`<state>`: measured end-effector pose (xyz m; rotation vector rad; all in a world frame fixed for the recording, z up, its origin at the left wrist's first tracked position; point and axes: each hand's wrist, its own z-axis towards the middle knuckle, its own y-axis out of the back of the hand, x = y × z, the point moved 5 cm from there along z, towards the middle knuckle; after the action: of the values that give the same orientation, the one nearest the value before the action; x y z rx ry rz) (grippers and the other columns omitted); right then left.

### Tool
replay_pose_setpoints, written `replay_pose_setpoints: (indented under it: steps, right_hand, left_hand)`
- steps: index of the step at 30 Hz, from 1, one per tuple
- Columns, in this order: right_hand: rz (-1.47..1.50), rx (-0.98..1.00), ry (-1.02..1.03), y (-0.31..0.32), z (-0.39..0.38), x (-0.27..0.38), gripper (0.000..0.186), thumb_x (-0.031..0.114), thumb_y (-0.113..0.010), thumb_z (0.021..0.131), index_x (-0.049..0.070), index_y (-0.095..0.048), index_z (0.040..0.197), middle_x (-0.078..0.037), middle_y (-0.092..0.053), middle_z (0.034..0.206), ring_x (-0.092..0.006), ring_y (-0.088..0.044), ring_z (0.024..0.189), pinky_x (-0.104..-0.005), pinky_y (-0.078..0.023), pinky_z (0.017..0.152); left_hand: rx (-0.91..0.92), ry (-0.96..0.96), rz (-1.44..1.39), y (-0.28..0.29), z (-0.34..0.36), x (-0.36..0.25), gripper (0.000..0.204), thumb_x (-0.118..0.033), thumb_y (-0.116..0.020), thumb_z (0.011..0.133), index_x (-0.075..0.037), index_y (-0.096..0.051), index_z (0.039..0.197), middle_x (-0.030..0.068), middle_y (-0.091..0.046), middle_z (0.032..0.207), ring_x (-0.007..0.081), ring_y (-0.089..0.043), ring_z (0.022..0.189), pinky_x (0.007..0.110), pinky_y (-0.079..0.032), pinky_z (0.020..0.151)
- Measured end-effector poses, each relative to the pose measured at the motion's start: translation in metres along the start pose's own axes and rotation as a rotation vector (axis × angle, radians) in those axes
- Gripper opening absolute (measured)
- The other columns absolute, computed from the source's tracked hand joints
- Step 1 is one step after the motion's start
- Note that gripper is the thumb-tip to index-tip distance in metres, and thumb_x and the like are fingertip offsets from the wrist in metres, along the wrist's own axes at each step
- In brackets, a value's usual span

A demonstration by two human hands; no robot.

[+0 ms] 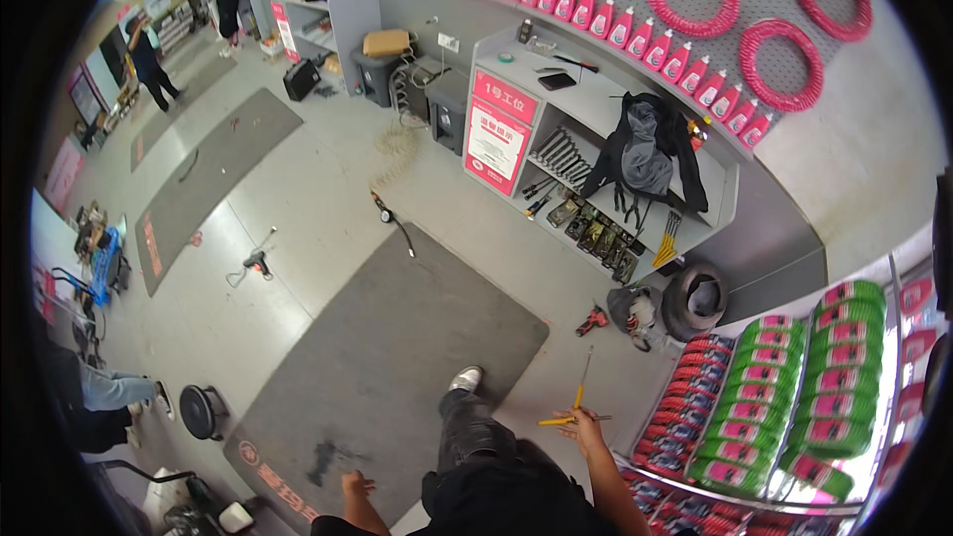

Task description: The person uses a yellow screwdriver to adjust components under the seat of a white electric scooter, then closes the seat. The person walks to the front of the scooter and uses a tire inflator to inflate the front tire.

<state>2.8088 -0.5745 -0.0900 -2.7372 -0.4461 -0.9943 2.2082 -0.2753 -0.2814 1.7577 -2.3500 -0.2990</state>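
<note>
At five o'clock, the right hand (pixel 584 428) grips yellow tools (pixel 579 398); at seven, the left hand (pixel 357 485), fingers loosely parted, hangs over the mat (pixel 397 333).

Ahead of me, a dark jacket (pixel 650 144) lies over the tabletop (pixel 586 107), with wrenches (pixel 564 157) below and pink bottles (pixel 620 32) lined up above. To my right are stacked green-wrapped rolls (pixel 839 377); a red drill (pixel 593 321) lies on the floor (pixel 447 194). To my left stands a round black stool (pixel 202 412).
</note>
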Motion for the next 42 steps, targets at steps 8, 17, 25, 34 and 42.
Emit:
replay_pose_setpoints:
  steps: [8, 17, 25, 34, 42]
  right_hand:
    - [-0.14, -0.082, 0.103, 0.117, 0.259, 0.195, 0.018, 0.018, -0.053, 0.107, 0.006, -0.053, 0.12, -0.019, -0.07, 0.12, -0.0336, -0.072, 0.108, -0.0472, -0.063, 0.085]
    - [-0.358, -0.324, 0.281, 0.276, 0.682, 0.347, 0.022, 0.025, -0.064, 0.101, 0.003, -0.063, 0.106, -0.011, -0.073, 0.101, -0.0216, -0.072, 0.089, -0.0391, -0.062, 0.066]
    - [0.146, -0.683, -0.063, 0.281, 0.835, 0.38, 0.04, 0.046, -0.057, 0.104, 0.008, -0.058, 0.119, -0.015, -0.073, 0.095, -0.026, -0.072, 0.072, -0.0351, -0.058, 0.06]
    - [0.275, -0.4, 0.082, 0.274, 0.814, 0.385, 0.03, 0.02, -0.053, 0.104, 0.002, -0.063, 0.126, -0.011, -0.072, 0.12, -0.0224, -0.073, 0.1, -0.0259, -0.058, 0.076]
    - [0.309, -0.407, 0.217, 0.296, 0.82, 0.351, 0.027, 0.007, -0.05, 0.102, 0.004, -0.065, 0.125, -0.003, -0.068, 0.112, -0.0111, -0.064, 0.087, -0.0258, -0.05, 0.068]
  left_hand:
    - [0.105, -0.667, 0.469, -0.34, -0.044, -0.171, 0.028, -0.024, -0.046, 0.1, -0.002, -0.064, 0.103, 0.0148, -0.072, 0.071, 0.0226, -0.066, 0.048, 0.038, -0.054, 0.045]
    - [0.247, -1.357, 0.686, -0.978, -0.215, -0.327, 0.048, -0.017, -0.073, 0.089, -0.015, -0.061, 0.135, 0.0156, -0.073, 0.113, 0.0342, -0.07, 0.109, 0.044, -0.057, 0.088]
    - [0.318, -1.493, 0.633, -1.32, -0.24, -0.316, 0.062, -0.031, -0.076, 0.089, -0.009, -0.053, 0.142, 0.0227, -0.064, 0.128, 0.0425, -0.065, 0.112, 0.05, -0.054, 0.092]
    - [0.1, -1.685, 0.905, -1.415, -0.214, -0.291, 0.034, -0.015, -0.066, 0.086, -0.005, -0.058, 0.118, 0.0151, -0.068, 0.117, 0.0354, -0.068, 0.107, 0.044, -0.059, 0.085]
    - [0.296, -1.757, 1.203, -1.44, -0.217, -0.254, 0.032, -0.018, -0.065, 0.087, -0.008, -0.058, 0.117, 0.0114, -0.071, 0.108, 0.0317, -0.07, 0.103, 0.04, -0.061, 0.076]
